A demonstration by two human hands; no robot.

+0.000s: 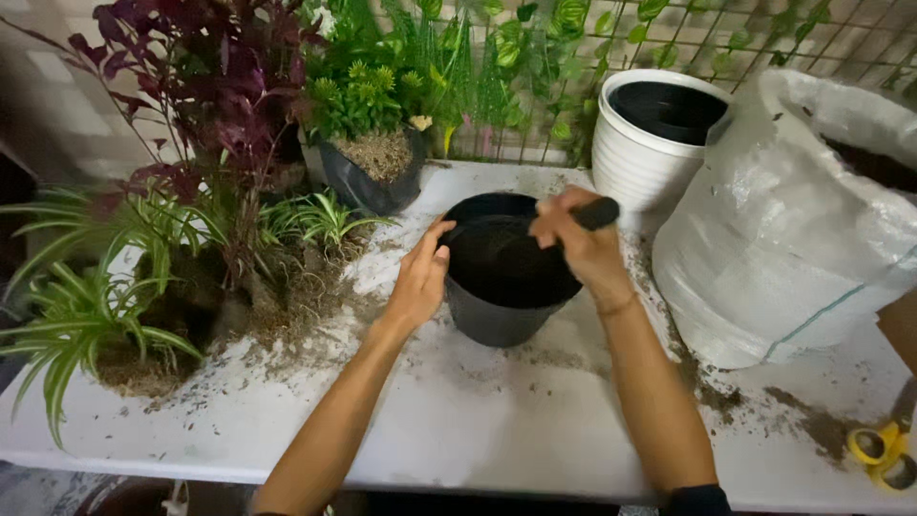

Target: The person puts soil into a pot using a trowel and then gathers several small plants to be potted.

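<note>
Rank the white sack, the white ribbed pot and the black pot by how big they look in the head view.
1. white sack, largest.
2. and 3. white ribbed pot and black pot: they look alike, and the black one sits nearer the camera, so unranked.

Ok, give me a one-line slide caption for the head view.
Left hand steadies a black plastic pot on a soil-strewn white table while the right hand grips a black tool handle.

White ribbed pot [642,153], soil sack [783,239]
</note>
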